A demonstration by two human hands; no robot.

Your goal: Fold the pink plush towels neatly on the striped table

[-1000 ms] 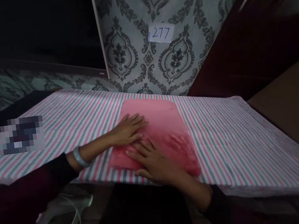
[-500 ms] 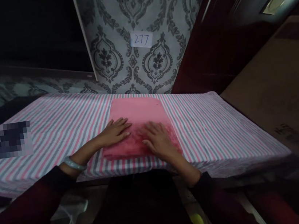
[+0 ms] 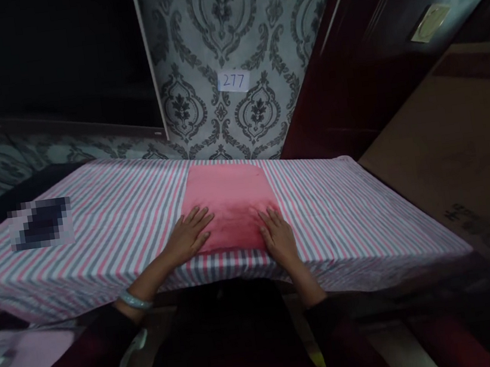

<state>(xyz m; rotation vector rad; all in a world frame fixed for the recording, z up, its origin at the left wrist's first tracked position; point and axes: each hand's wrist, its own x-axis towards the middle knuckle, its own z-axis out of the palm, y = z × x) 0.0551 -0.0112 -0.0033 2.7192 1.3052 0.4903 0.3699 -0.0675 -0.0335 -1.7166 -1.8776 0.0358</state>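
A pink cloth (image 3: 229, 185), darker red toward its near side, lies spread on the table over a striped tablecloth (image 3: 130, 204). My left hand (image 3: 187, 234) rests palm down on the cloth's left near edge, fingers stretched out. On the right near edge, my right hand (image 3: 279, 236) lies flat with its fingers extended. Neither hand grips anything. A light bracelet (image 3: 134, 299) circles my left wrist.
A pixelated dark patch (image 3: 42, 224) covers something on the table's left part. To the right stands a large cardboard box (image 3: 459, 167). Behind the table are a patterned wall, a paper marked 277 (image 3: 234, 81) and a dark screen (image 3: 44, 65).
My right hand has moved right, from nearer the cloth's middle to its right edge. My left hand has slid slightly nearer to me. The camera view has shifted a little.
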